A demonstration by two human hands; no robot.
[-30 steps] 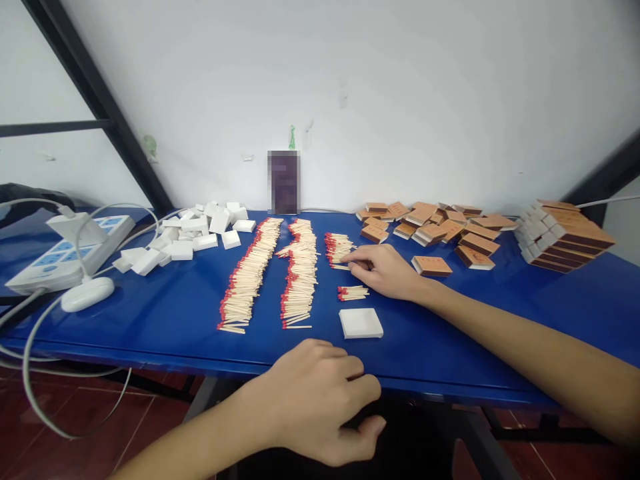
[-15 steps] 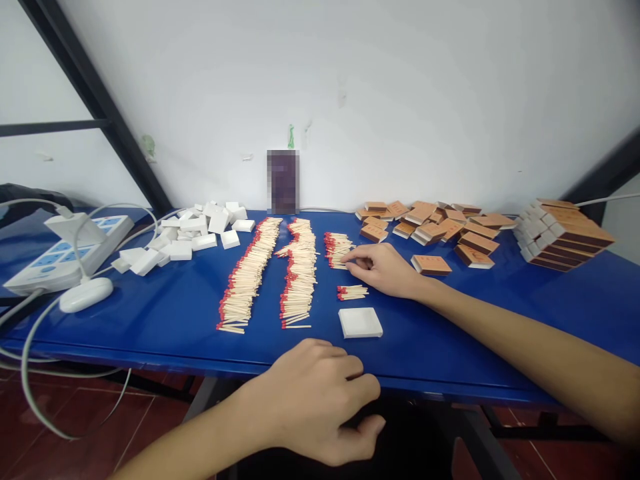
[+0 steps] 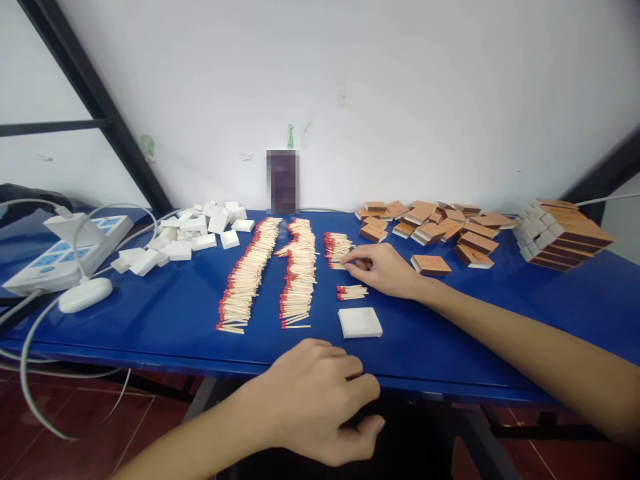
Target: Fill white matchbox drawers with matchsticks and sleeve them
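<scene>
My right hand (image 3: 385, 270) rests on the blue tabletop (image 3: 400, 360), thumb and index finger closed on the stick ends at the near end of a short row of red-tipped matches (image 3: 338, 248). How many matches they grip is hidden. Just below that hand lies a small separate bunch of matches (image 3: 353, 292). Nearer me sits a white matchbox tray (image 3: 360, 323); its inside cannot be made out. At the table's front edge my left hand (image 3: 330, 403) hangs loosely curled, thumb apart from the fingers, with nothing visible in it.
Two long match rows (image 3: 249, 273) (image 3: 299, 273) run left of the short one. White trays (image 3: 193, 233) are heaped at back left, beside a power strip (image 3: 70, 250) with cables. Orange matchbox sleeves (image 3: 430, 223) lie at back right, near stacked matchboxes (image 3: 565, 233).
</scene>
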